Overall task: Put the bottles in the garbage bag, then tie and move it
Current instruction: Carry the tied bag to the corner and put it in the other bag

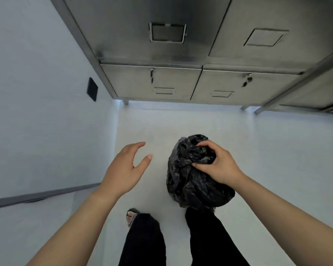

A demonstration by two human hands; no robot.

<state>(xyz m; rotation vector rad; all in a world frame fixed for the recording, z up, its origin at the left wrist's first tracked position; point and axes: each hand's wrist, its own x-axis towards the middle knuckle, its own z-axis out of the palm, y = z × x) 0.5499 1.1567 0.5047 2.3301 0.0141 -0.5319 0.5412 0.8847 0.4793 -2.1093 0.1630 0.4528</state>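
Right hand (pixel 217 167) clutches garbage bag (pixel 188 186), left hand (pixel 121 169) spread, over white floor (pixel 277 150) by lockers (pixel 142 79).

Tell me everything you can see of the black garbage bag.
The garbage bag is thin, glossy black plastic, crumpled and bulging into a rounded lump. Its top is bunched, and the right hand grips that gathered part from above; the left hand is open, apart from it. It is ahead of the right trouser leg, over the pale floor; whether it touches the floor is unclear. Contents hidden.
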